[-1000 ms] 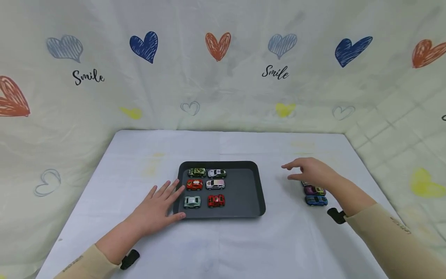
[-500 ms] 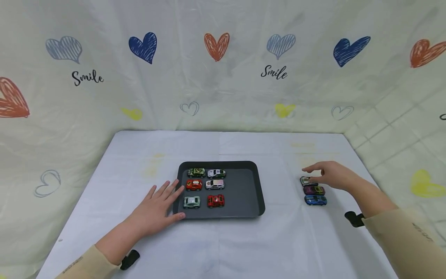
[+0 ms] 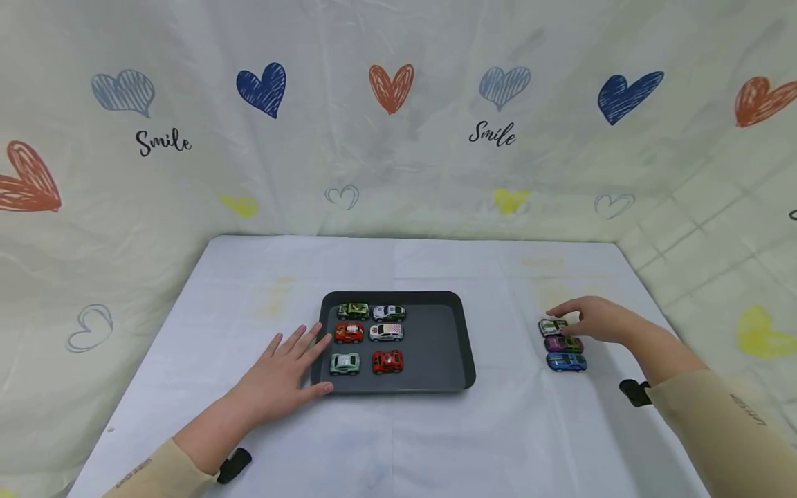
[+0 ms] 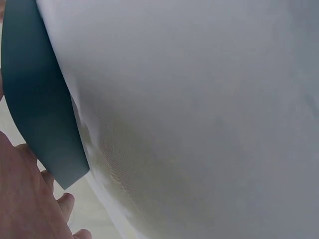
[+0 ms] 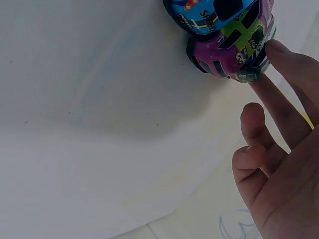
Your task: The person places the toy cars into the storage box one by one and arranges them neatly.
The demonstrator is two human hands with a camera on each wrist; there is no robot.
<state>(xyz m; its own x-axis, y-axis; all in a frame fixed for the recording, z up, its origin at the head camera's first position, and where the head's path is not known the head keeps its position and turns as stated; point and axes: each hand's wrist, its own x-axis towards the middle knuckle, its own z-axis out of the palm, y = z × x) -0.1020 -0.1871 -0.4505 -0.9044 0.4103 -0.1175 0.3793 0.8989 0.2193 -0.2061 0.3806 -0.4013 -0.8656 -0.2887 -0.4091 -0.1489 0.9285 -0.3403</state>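
My left hand [image 3: 274, 382] rests with spread, straight fingers on the left rim of a dark grey tray [image 3: 438, 349]. In the left wrist view the side of the tray shows beside that hand. To the right of the tray, three toy cars stand in a column on the table. My right hand [image 3: 605, 321] pinches the farthest, a white-and-green toy car [image 3: 551, 326], between thumb and index finger. Nearer to me are a purple-and-green toy car [image 3: 563, 344] and a blue toy car [image 3: 566, 362]. The right wrist view shows the other fingers curled loosely beside the cars.
Several toy cars stand in two columns on the left and middle of the tray, among them a red car [image 3: 387, 361] and a camouflage car [image 3: 353, 311]. A white cloth [image 3: 398, 443] covers the table. A heart-patterned curtain [image 3: 436, 166] hangs behind it.
My right hand has moved right, then down onto the farthest toy car of the column, and its thumb and index finger have closed around it. The left hand stays on the tray.
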